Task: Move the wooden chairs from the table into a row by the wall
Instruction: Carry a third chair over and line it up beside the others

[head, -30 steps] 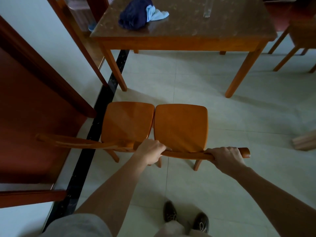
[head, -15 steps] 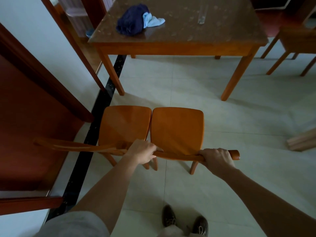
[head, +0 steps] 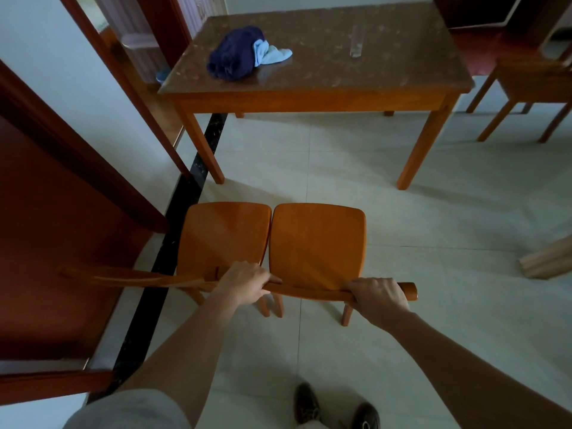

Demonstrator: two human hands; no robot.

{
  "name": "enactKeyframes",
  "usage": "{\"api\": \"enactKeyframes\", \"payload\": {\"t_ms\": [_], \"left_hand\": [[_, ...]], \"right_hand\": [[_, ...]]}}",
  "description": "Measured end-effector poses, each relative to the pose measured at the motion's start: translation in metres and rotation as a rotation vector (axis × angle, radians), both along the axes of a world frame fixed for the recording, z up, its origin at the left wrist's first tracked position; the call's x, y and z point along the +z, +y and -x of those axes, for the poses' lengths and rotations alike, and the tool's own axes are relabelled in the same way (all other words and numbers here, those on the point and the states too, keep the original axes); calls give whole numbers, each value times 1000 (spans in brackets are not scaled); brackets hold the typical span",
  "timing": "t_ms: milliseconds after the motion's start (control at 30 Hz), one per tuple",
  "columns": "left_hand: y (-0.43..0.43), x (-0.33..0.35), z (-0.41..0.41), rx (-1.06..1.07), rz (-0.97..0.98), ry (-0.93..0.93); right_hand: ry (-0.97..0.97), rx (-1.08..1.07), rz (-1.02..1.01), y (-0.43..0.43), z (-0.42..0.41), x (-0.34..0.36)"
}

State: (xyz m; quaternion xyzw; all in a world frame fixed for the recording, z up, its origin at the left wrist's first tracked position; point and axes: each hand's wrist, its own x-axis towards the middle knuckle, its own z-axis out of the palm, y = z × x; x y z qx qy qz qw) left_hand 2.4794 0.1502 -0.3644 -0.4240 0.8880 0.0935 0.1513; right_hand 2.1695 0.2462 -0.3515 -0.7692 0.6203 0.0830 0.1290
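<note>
Two chairs: side by side on the floor right below me, seats touching edge to edge, both facing the table.
Right chair: orange wooden seat, and its top rail runs straight across under both my hands.
Left chair: same wood, tucked just beside the dark floor strip; its curved top rail reaches off to the left over the red panel.
Left hand: fingers wrapped down over the right chair's rail at its left end, right where the two backrests meet.
Right hand: closed tight around the same rail near its rounded right end, which pokes out past my knuckles.
Floor: pale glossy tiles with thin grout lines, and I see the table legs casting soft shadows on it.
Black strip: speckled dark band running diagonally along the foot of the wall.
Wall: pale blue-white on the left, crossed by dark red-brown wooden trim.
Table: mottled brown top on orange legs, well apart from the two chairs.
On the table: a dark blue cloth bunched against a light blue cloth, plus a clear glass standing upright.
Third chair: near the table's right end, only partly in shot.
Shoes: dark pair at the bottom edge, behind the chairs.
</note>
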Motion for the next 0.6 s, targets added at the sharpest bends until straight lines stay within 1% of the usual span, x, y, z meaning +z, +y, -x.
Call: {"api": "enactKeyframes", "payload": {"t_ms": [133, 200, 233, 267, 300, 333, 367, 400, 433, 467, 533, 567, 600], "left_hand": [[0, 1, 2, -4, -12, 55], [2, 1, 3, 22, -29, 44], [2, 4, 4, 42, -63, 22], [1, 8, 6, 65, -139, 10], [-2, 15, 9, 102, -267, 26], [-7, 28, 14, 148, -422, 67], [-13, 47, 23, 186, -555, 128], [-19, 70, 35, 220, -611, 216], [-25, 94, 52, 252, -591, 350], [-30, 118, 73, 285, -541, 525], [-40, 159, 123, 321, -444, 887], [-44, 174, 151, 315, -412, 1032], [-45, 189, 180, 300, -395, 1130]], "right_hand": [[6, 4, -12, 1, 0, 3], [18, 5, -17, 2, 1, 2], [22, 6, -36, 2, 1, 1], [-10, 0, -75, 1, 1, 1], [-115, -33, -128, 1, 1, 4], [-303, -104, -193, -2, 3, 12], [-544, -199, -238, -5, 7, 25], [-759, -300, -178, -10, 14, 41], [-905, -394, -54, -18, 25, 57], [-990, -464, 82, -26, 39, 75], [-1089, -498, 295, -42, 71, 114], [-1108, -485, 370, -48, 90, 131], [-1119, -469, 443, -52, 111, 147]]}}
